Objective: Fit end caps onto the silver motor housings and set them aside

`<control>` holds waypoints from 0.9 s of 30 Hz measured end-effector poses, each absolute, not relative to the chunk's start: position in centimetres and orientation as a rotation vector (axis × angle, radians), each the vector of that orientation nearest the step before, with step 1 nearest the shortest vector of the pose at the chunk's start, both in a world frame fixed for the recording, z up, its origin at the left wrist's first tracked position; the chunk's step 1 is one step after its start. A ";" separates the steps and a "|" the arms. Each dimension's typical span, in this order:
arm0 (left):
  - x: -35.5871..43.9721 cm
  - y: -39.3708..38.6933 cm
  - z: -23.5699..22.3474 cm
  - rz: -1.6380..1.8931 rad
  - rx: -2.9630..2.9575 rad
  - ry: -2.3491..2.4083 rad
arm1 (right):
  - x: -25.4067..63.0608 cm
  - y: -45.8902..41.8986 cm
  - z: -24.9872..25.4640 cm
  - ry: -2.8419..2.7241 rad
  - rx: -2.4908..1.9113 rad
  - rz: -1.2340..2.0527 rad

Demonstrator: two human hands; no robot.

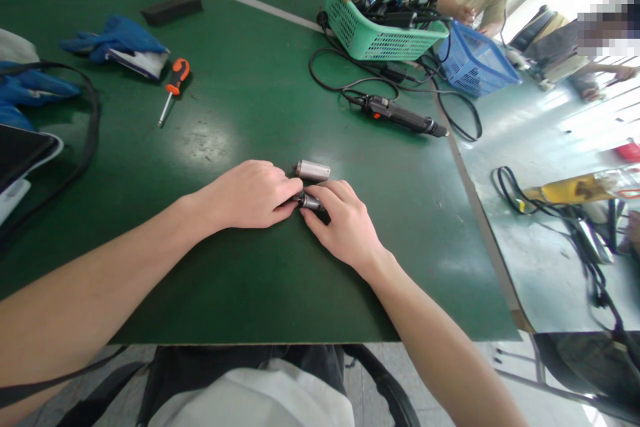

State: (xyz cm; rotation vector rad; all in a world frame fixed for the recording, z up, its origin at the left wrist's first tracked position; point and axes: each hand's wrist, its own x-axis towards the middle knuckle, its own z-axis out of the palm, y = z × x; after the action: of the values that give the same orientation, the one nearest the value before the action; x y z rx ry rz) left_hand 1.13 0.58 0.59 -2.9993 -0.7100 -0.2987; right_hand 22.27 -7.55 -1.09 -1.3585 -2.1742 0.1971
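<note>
Close together over the green table (250, 293), my two hands grip a small dark and silver cylindrical metal part (312, 201). My left hand (255, 195) pinches its left end between thumb and fingers. Wrapped round its right end is my right hand (341, 219), thumb on the near side. My fingers cover much of the part, so its exact kind is hidden. Just beyond my fingertips lies a silver metal cylinder (313, 171) with a dark tip at its left end.
An orange-handled screwdriver (175, 88), blue gloves (117, 47) and a dark block (173, 9) lie left. Beyond my right hand rests a corded electric screwdriver (400, 115). Behind it stand a green basket (385, 47) of cabled tools and a blue basket (475, 63). Other people sit farther right.
</note>
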 end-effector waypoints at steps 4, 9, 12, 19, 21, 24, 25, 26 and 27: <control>1.1 0.6 0.5 -0.288 -3.000 -0.722 | 22.3 -7.5 -1.2 -2.174 -1.353 0.190; 1.0 0.6 0.3 -0.291 -2.997 -0.728 | 22.3 -7.4 -1.2 -2.176 -1.358 0.197; 1.0 0.7 0.2 -0.306 -2.998 -0.722 | 22.4 -7.4 -1.1 -2.177 -1.369 0.207; 1.1 0.6 0.4 -0.289 -3.004 -0.749 | 22.3 -7.5 -1.2 -2.167 -1.358 0.200; 1.1 0.6 0.4 -0.279 -3.004 -0.753 | 22.3 -7.5 -1.2 -2.164 -1.371 0.200; 1.0 0.6 0.4 -0.281 -3.001 -0.751 | 22.4 -7.5 -1.3 -2.162 -1.383 0.206; 1.1 0.6 0.4 -0.286 -3.000 -0.750 | 22.4 -7.5 -1.4 -2.162 -1.386 0.208; 1.1 0.6 0.4 -0.290 -2.999 -0.749 | 22.4 -7.4 -1.4 -2.163 -1.387 0.207; 1.1 0.6 0.4 -0.292 -2.998 -0.747 | 22.4 -7.4 -1.4 -2.165 -1.389 0.206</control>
State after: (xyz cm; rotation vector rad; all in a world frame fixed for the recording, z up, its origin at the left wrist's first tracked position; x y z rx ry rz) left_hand 1.07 0.57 0.38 -2.9980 -0.7473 -0.2924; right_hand 22.40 -7.44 -1.36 -1.3886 -2.1647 0.2059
